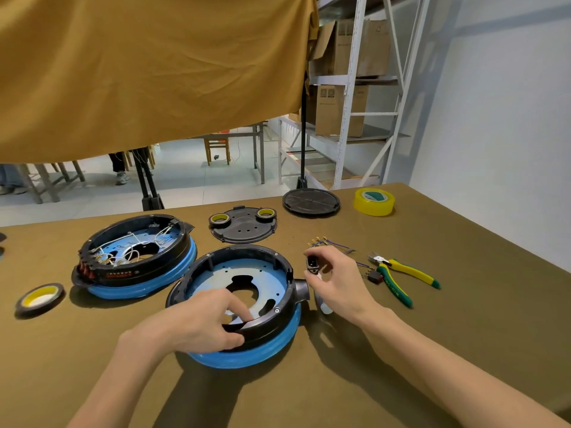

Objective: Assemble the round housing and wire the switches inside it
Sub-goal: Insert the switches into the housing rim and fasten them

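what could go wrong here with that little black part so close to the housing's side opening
1. The right hand only pinches the small black part with its fingertips; it could slip and drop onto the table.
2. The left hand grips just the near rim of the empty housing, so pushing into the side opening might slide it.
3. The loose wires beside the right hand could snag.

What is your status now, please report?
Left hand grips near housing rim. Right hand pinches black switch beside it. No wires inside yet. Nothing blocking.
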`<state>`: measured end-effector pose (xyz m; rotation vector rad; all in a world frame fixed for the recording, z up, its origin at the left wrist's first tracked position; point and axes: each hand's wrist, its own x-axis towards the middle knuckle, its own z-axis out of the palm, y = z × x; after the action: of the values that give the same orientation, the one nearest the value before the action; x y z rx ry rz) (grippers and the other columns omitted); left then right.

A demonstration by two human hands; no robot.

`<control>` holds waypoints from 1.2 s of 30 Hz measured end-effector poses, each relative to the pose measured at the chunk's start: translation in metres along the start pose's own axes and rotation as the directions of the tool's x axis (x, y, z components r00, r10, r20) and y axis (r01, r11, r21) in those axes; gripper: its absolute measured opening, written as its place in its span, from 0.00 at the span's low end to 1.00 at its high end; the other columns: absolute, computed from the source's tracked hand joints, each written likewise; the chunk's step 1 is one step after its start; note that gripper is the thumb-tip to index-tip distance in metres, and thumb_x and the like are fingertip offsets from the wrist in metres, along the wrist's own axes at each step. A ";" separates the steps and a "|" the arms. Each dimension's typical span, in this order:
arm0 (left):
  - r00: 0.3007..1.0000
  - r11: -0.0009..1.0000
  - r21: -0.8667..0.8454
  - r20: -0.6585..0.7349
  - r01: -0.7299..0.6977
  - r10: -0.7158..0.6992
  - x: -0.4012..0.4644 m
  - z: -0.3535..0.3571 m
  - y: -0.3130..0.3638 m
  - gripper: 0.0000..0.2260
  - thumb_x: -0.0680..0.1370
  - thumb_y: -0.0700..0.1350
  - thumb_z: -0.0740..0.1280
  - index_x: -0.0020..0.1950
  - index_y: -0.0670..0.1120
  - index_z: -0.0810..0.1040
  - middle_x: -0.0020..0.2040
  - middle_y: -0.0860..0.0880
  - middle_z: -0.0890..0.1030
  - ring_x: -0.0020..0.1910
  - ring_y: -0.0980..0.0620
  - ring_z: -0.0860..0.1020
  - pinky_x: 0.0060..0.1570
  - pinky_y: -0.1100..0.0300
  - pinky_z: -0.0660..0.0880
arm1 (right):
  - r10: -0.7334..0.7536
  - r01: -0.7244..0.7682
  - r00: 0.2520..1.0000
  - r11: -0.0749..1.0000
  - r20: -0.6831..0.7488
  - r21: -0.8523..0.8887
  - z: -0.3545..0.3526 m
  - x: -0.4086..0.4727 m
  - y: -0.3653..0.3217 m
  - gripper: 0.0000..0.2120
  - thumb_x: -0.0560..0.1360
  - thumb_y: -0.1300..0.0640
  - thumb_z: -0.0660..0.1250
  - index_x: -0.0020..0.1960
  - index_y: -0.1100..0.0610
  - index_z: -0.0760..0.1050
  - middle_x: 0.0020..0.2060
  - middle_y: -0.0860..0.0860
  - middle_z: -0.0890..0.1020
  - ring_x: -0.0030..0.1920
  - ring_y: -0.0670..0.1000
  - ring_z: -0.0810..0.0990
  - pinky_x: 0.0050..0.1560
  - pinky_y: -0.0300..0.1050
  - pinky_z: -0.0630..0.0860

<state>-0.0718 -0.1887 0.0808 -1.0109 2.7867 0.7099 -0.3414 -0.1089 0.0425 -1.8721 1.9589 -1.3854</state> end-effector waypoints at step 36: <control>0.797 0.910 -0.309 -0.602 -0.277 0.039 0.022 0.049 0.022 0.13 0.79 0.52 0.72 0.63 0.59 0.79 0.51 0.64 0.82 0.53 0.61 0.80 0.52 0.64 0.78 | -0.188 0.162 0.975 0.968 0.122 0.192 0.027 -0.030 -0.020 0.16 0.75 0.58 0.73 0.61 0.47 0.78 0.54 0.38 0.82 0.60 0.45 0.80 0.60 0.34 0.73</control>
<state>-0.1056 -0.1644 0.0410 -1.2421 3.3845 1.1858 -0.3025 -0.0950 0.0243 -2.0350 1.5789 -1.3812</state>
